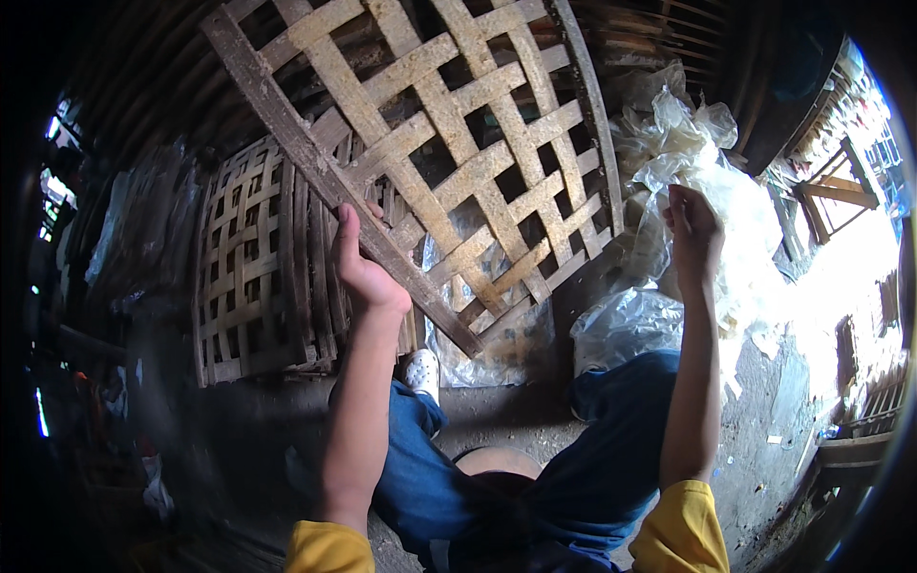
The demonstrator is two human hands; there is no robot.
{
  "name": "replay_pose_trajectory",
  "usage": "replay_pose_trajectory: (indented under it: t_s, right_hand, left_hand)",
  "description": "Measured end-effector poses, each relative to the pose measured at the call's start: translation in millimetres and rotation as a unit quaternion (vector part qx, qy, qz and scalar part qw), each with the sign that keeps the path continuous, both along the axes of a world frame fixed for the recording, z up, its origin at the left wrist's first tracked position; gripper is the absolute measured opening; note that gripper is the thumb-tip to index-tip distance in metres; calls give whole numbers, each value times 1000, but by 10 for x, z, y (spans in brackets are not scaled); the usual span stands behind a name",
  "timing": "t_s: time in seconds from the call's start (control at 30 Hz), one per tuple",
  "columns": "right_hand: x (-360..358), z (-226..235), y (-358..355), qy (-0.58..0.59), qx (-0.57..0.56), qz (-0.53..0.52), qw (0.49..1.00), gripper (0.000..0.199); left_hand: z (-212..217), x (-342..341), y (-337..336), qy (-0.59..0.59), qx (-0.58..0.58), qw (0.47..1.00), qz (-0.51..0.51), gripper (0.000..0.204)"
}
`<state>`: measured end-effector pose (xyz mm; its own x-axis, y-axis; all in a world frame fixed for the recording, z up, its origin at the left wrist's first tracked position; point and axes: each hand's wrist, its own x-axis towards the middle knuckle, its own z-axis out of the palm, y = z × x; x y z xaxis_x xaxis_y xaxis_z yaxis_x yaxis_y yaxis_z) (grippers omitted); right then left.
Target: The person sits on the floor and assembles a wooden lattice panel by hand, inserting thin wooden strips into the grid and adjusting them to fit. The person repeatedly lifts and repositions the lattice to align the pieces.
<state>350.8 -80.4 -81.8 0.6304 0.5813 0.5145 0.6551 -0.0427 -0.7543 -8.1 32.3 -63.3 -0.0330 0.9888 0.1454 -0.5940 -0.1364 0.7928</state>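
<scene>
A woven bamboo rack (pixel 492 162) with a dark wooden frame is raised at a tilt in front of me, one corner pointing down toward my knees. My left hand (pixel 368 267) is closed on its left frame bar, with the thumb on the near side and fingertips showing past the bar. To the right of the rack, apart from its edge, my right hand (pixel 694 229) is held up with its fingers curled in. Whether anything is inside those fingers is hidden. Behind that hand lies a heap of crumpled clear plastic sheeting (pixel 659 177).
More woven racks (pixel 239 258) lean upright in a row on the left. A flat plastic-covered surface (pixel 530 358) lies on the floor beyond my feet. A round stool (pixel 497 461) shows between my legs. Wooden framing (pixel 841 194) stands at the bright far right.
</scene>
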Motion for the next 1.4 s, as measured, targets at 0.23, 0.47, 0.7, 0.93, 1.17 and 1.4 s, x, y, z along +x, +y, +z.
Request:
replay_pose_trajectory:
  t_s: [0.23,0.47,0.7,0.93,1.17,1.4]
  right_hand:
    - [-552,132,76,-50,36,77,995,14]
    - [-1346,181,91,-231,68,247,938,23]
    - [-1622,94,178,-322,72,245,912,41]
    - [-1637,85,211,-295,45,281,912,38]
    - [-1700,59,235,-275,47,262,924,24]
    - [-1674,34,237,-234,72,268,932,21]
  left_hand:
    - [-26,51,37,-42,-39,998,25,43]
    - [-172,189,14,-55,-91,994,0,41]
    - [-135,383,-151,-85,-95,990,-53,35]
    - [-283,362,-70,-26,-63,995,-78,41]
    - [-340,344,-154,-14,-46,994,-97,36]
    - [-275,398,-219,53,48,996,-61,36]
